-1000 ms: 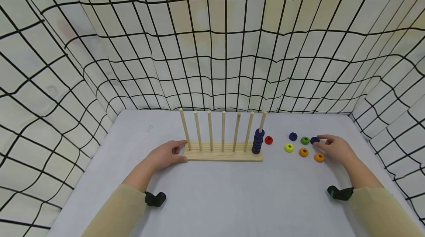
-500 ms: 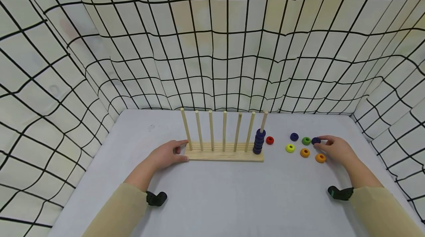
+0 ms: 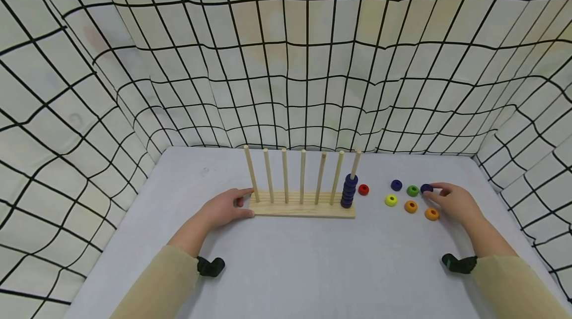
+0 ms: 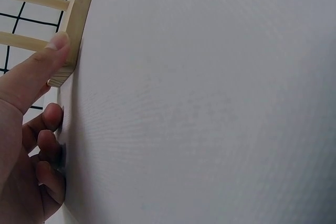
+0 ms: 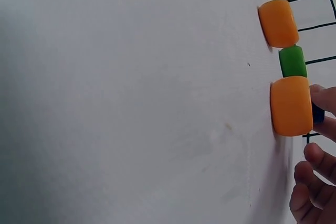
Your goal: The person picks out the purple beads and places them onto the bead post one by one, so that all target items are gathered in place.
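Note:
A wooden peg rack (image 3: 304, 210) stands on the white table, with several upright pegs in a row. Dark blue beads (image 3: 349, 191) are stacked on its rightmost peg. My left hand (image 3: 225, 207) grips the left end of the rack's base. In the left wrist view the thumb (image 4: 59, 43) presses its front edge, while the other fingers curl beside the table surface. Off to the right, my right hand (image 3: 456, 202) pinches a dark blue bead (image 3: 426, 188) between thumb and index finger. An orange bead (image 5: 291, 106) partly hides that bead in the right wrist view.
Loose beads lie right of the rack: red (image 3: 363, 189), dark blue (image 3: 396, 185), green (image 3: 412, 190), yellow (image 3: 391, 200), and orange (image 3: 410, 206). Another orange bead (image 3: 431, 214) sits just below the right fingertips. Black-lined netting with white cloth (image 3: 308, 86) walls the table's back and sides.
The head view has shifted very slightly. Both hands keep their places, the left on the rack and the right at the dark blue bead.

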The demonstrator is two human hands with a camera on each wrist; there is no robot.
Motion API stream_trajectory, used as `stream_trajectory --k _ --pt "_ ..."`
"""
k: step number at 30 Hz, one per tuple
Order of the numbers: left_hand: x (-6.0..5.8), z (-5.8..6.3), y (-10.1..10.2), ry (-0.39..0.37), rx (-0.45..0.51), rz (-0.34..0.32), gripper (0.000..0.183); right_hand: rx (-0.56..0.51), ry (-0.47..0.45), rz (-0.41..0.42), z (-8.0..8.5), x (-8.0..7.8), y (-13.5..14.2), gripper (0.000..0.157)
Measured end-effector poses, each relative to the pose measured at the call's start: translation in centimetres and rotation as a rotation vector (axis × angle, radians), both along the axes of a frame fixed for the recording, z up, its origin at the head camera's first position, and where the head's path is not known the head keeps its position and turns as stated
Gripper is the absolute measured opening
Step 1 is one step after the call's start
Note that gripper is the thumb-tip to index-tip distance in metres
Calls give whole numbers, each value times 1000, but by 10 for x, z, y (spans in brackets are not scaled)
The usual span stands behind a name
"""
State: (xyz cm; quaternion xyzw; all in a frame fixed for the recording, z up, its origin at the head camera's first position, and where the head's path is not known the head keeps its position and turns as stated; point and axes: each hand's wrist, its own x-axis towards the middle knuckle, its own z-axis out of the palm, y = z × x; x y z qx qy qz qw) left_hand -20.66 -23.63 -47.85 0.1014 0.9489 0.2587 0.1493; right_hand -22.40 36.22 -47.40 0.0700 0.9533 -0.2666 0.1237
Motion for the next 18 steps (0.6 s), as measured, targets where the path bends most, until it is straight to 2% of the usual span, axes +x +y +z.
stream_trajectory --k 9,18 --pt "0 0 1 -5 -4 -9 74 23 74 -17 12 7 -9 78" --pt "0 1 1 -5 -6 -9 74 28 168 -18 16 10 -17 74"
